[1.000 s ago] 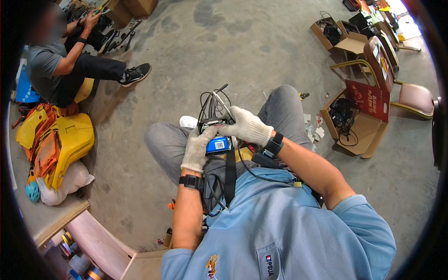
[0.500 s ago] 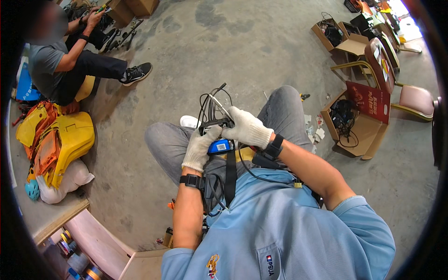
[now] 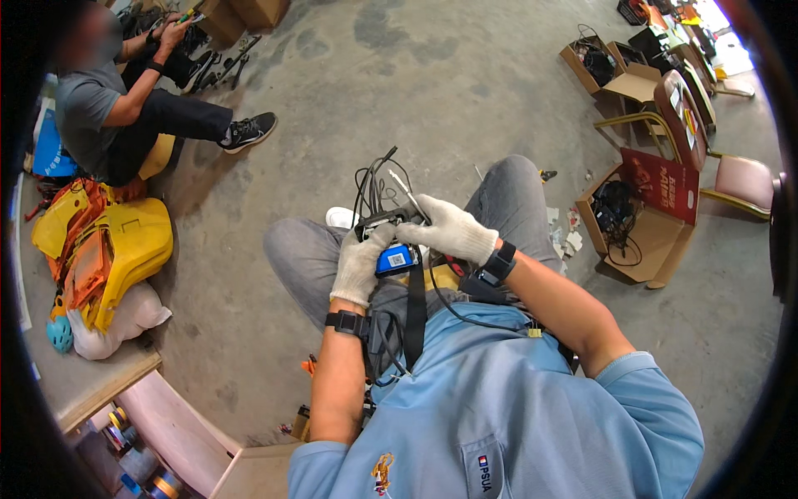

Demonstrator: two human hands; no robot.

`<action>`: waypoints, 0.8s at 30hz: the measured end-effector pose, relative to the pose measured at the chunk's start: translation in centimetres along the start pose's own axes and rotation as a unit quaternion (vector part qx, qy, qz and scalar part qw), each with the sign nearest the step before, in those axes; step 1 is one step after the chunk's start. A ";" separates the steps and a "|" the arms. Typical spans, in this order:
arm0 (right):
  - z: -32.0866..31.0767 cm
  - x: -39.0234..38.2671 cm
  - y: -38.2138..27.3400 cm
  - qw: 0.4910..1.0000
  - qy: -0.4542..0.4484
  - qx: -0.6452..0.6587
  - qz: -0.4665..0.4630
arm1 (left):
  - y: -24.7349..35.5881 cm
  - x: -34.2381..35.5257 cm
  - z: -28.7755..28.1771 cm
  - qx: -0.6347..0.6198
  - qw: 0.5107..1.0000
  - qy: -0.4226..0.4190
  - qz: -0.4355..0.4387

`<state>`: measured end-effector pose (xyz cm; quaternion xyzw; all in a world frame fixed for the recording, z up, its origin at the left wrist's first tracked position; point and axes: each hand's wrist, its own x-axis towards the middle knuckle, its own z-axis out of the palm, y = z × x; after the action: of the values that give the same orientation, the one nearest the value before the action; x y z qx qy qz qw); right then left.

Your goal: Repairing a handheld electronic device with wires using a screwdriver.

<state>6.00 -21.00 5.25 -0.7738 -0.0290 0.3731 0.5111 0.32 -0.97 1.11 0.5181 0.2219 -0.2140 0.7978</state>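
Both my hands wear off-white knit gloves and meet over my lap. My left hand (image 3: 359,264) is closed on a black plastic part (image 3: 381,221) with its thumb on top. A blue box-shaped unit (image 3: 396,260) with a white label sits just below, beside the left fingers. My right hand (image 3: 453,229) is closed round a slim tool with a silver shaft (image 3: 401,181), which points away from me; its fingertips reach the black part. Thin black cables (image 3: 366,193) loop out beyond the hands. What the glove covers of the tool is hidden.
A person (image 3: 108,116) sits at the far left, near yellow and orange plastic shells (image 3: 137,241). On the right, an open carton (image 3: 644,266) holds black cables, beside a brown chair (image 3: 677,121). White scraps (image 3: 573,241) lie by my right knee. A wooden-edged bench (image 3: 116,391) is at lower left.
The silver shaft has shifted right and my right hand has turned slightly, with a red piece now showing below it. My left hand keeps its hold.
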 end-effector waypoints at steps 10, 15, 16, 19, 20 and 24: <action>1.6 0.9 0.4 0.988 0.051 -0.140 -0.028 | -0.1 0.0 0.3 0.004 1.000 0.014 -0.009; 1.4 1.0 0.7 0.992 0.061 -0.107 -0.037 | -0.5 0.5 0.0 -0.035 0.999 0.002 -0.008; 1.4 1.0 0.8 0.990 0.074 -0.116 -0.041 | -0.5 0.6 -0.1 -0.048 0.999 -0.014 -0.004; 0.8 1.1 1.3 0.993 0.073 -0.090 -0.032 | -0.7 0.5 -0.1 -0.115 0.993 -0.025 -0.018; 0.7 1.1 1.5 0.993 0.071 -0.083 -0.037 | -0.7 0.4 0.0 -0.180 0.983 -0.035 -0.033; 0.8 1.3 1.8 0.996 0.060 -0.060 -0.043 | -0.5 0.5 0.3 -0.102 0.995 0.006 -0.019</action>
<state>5.81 -20.68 2.94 -0.8219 -0.0539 0.3017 0.4802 0.50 -1.47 0.56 0.4306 0.2570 -0.2025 0.8412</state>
